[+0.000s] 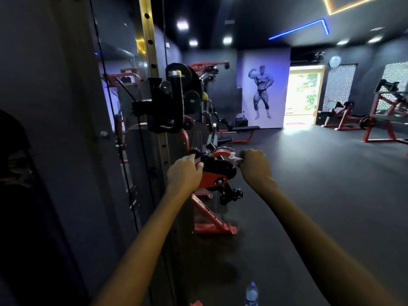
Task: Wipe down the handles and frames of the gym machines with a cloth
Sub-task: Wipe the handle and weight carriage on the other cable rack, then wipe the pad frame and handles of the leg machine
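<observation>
At centre frame, the right hand point(256, 162) grips a white cloth point(234, 157), mostly hidden, against the red-and-black pulley point(215, 171), while the left hand point(184, 171) curls around its blurred, dark edge.

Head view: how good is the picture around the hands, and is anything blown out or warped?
Head view: dim overall; the left hand and the right hand gripping the white cloth are readable but soft. The bright doorway is blown out, washing glare onto the floor. Wide-angle distortion bends the perforated upright and room edges; the water bottle is blurred.
</observation>
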Available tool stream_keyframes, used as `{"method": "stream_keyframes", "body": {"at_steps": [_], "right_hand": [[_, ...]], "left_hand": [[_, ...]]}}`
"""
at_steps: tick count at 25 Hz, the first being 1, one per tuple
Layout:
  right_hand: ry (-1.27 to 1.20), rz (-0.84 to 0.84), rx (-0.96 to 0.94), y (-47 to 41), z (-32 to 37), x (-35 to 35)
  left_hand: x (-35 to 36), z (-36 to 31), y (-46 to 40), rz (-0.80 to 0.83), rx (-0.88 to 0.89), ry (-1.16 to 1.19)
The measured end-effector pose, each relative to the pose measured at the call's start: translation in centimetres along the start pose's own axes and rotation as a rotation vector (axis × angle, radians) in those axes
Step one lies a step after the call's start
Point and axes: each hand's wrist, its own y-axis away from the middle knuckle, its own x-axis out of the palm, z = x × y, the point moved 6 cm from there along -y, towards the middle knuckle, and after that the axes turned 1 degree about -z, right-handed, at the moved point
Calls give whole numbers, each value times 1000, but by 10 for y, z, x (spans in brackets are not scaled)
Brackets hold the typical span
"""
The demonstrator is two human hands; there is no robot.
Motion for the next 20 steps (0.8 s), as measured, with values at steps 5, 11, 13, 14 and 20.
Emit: {"method": "stream_keyframes", "body": {"at_steps": [5,11,13,14,20], "right_hand": [[-3,-43,38,73,-79,-40],[-74,-21,167,152,-181,-37],[-38,-10,202,160,-209,-31],[-28,-12,201,160,-221,-28],[37,11,175,102,-307,-2]], "left_hand": [[56,-71,64,51,134,46],[148,-128,133,246,159,129],[175,-143,138,298,172,127],[187,-150,136,320,178,123],[264,-208,79,367,215,131]]}}
